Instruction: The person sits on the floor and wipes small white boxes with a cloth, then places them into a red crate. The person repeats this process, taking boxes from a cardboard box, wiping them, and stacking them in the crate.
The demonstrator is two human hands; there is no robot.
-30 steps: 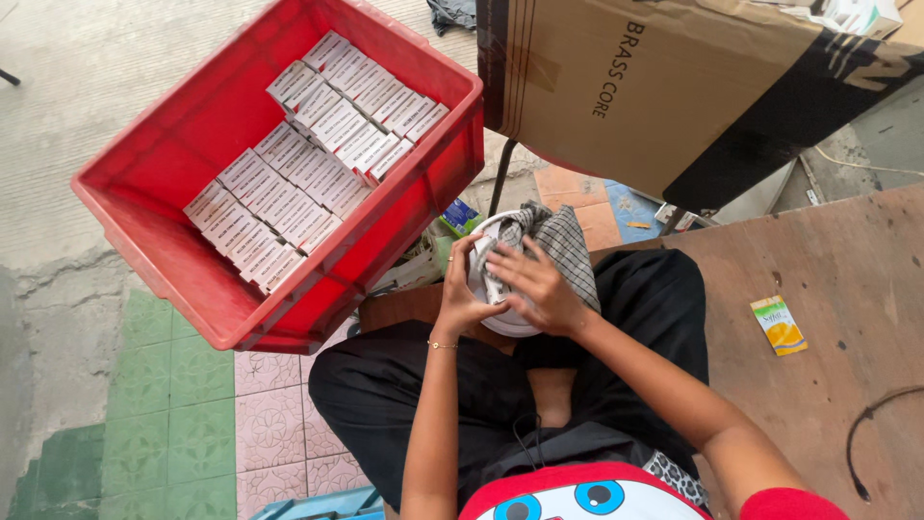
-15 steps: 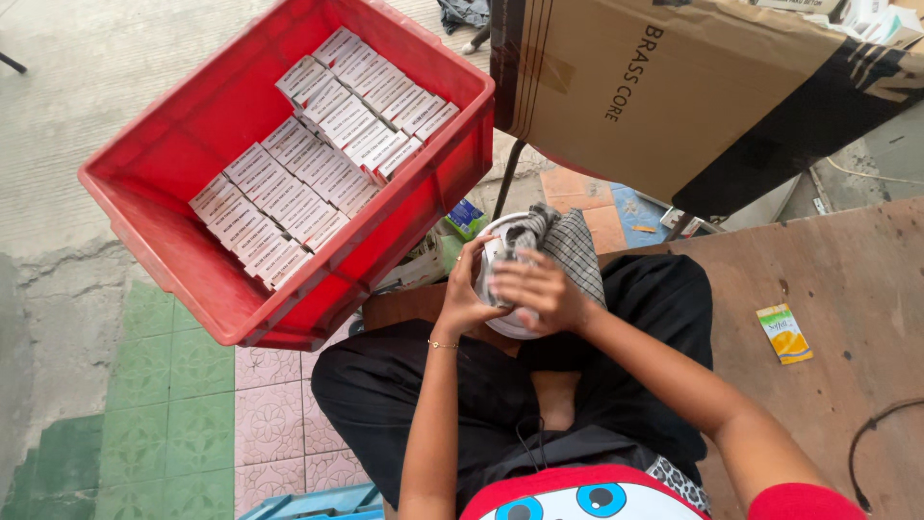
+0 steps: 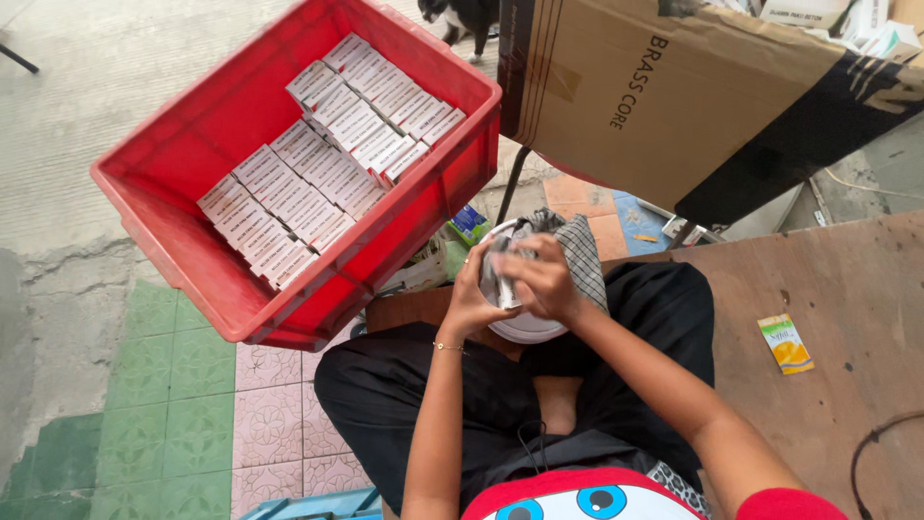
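Both hands meet over the lap: the left hand (image 3: 474, 289) and the right hand (image 3: 544, 279) are closed together around a small silvery-grey packet (image 3: 495, 277), held just above a round white bowl (image 3: 525, 327) that rests on the black-trousered legs, with a grey checked cloth (image 3: 580, 252) draped over the bowl's far side. To the left stands a red plastic crate (image 3: 183, 154) lined with rows of small white flat boxes (image 3: 327, 164) (two blocks of them, packed edge to edge). A large brown cardboard box (image 3: 654, 96) sits ahead on the right, and a small yellow-and-green sachet (image 3: 785, 343) lies on the brown wooden board (image 3: 837, 289) well apart from the hands.
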